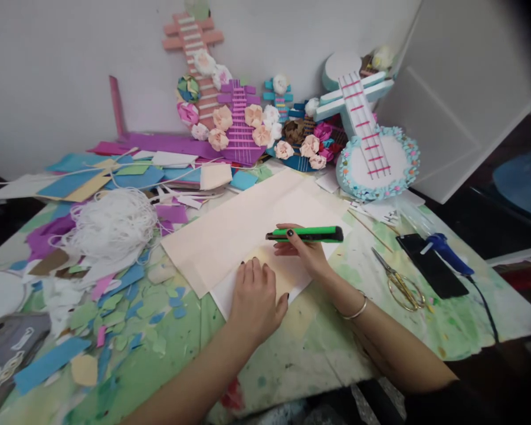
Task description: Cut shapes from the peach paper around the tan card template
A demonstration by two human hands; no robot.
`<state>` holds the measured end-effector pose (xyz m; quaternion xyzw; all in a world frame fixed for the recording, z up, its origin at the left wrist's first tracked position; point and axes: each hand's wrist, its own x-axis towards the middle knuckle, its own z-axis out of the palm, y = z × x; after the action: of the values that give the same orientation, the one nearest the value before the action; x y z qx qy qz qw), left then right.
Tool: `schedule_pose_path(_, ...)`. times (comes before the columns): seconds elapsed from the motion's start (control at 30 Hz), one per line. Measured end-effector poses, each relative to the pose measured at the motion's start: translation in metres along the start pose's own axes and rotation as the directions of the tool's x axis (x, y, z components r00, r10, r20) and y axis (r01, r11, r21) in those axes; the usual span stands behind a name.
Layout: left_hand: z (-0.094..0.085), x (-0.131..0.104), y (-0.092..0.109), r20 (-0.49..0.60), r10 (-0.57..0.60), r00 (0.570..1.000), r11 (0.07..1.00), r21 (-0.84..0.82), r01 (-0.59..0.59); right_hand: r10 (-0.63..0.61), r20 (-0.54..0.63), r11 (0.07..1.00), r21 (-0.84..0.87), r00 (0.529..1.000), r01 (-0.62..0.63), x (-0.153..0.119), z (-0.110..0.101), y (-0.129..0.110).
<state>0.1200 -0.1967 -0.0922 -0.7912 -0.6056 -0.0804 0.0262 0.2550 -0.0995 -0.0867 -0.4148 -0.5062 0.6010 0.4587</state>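
Note:
My right hand [307, 251] grips a green and black box cutter [312, 234], held roughly level above the paper, its tip pointing left. Whether the blade is out I cannot tell. Flat on the paper's near edge lies my left hand [256, 295], its fingers stretched out and holding nothing. Under both hands a large cream sheet of paper [221, 236] is spread at a slant across the table, with a white sheet [219, 300] showing beneath its near edge. The cream sheet has a fold or overlapping layer toward its right side.
Gold-handled scissors [400, 283], a black phone [433, 268] and a blue glue gun [449, 254] lie at right. A tangle of white string [110, 227] and coloured paper scraps [133, 313] cover the left. Paper-flowered instrument models [239, 121] line the wall, beside a pale blue one [371, 153].

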Motion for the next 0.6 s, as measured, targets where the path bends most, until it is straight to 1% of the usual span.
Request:
schedule_pose_path(0.07,0.002,0.000,0.000,-0.007,0.001,1.000,1.000,-0.011,-0.001,-0.008,0.008,1.000,-0.009,1.000,0.008,-0.001,0.002,0.005)
schedule_pose_path(0.2,0.006,0.000,-0.003,-0.023,0.010,1.000,0.999,-0.035,-0.011,-0.077,0.040,0.989,-0.126,0.996,0.082,-0.003,0.006,0.012)
schedule_pose_path(0.3,0.009,0.001,-0.005,-0.034,0.004,0.999,0.999,-0.044,-0.006,-0.154,0.043,0.951,-0.263,0.987,0.159,-0.002,0.008,0.016)
schedule_pose_path(0.4,0.010,0.001,-0.006,-0.034,0.004,0.999,0.999,-0.054,-0.006,-0.202,0.087,0.902,-0.372,0.976,0.220,0.000,0.006,0.019)
schedule_pose_path(0.6,0.011,0.003,-0.007,-0.014,0.014,1.000,0.997,-0.075,-0.015,-0.219,0.142,0.861,-0.438,0.965,0.260,0.001,-0.001,0.023)
